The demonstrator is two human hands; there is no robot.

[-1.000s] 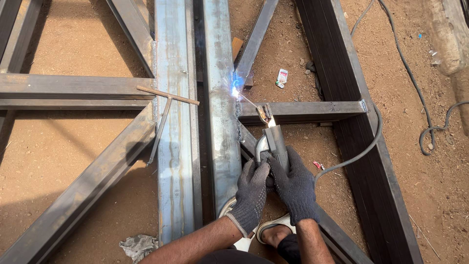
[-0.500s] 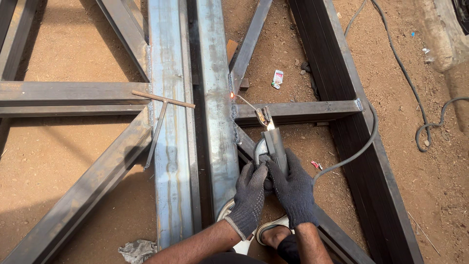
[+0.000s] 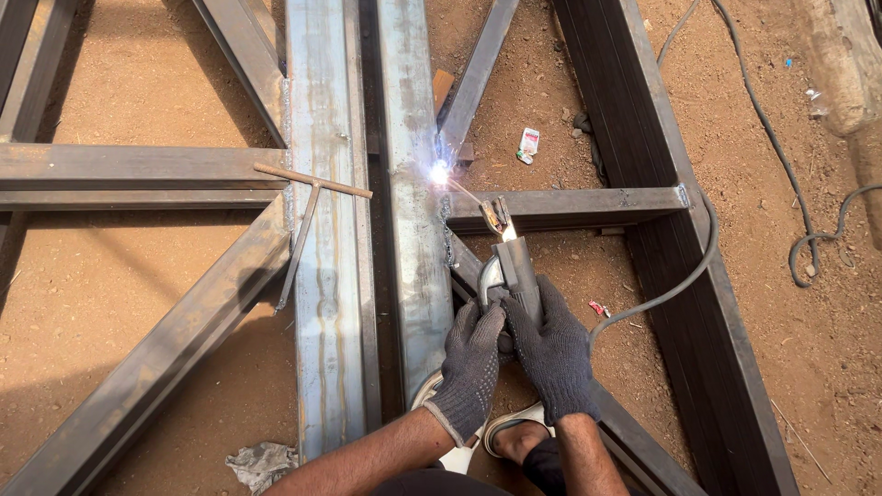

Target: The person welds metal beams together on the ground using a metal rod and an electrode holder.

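Sandy ground; electrode holder (image 3: 514, 271) inside both gloved hands (image 3: 519, 354).

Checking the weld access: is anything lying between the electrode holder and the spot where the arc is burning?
Nothing visible: from the electrode holder, gripped by both gloved hands, the rod runs unobstructed to the arc on the steel beam.

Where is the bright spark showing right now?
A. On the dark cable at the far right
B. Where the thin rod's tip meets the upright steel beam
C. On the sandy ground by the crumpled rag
B: the spark glows at the tip of the thin rod against the steel beam, with both gloved hands, left hand and right hand, gripping the holder.
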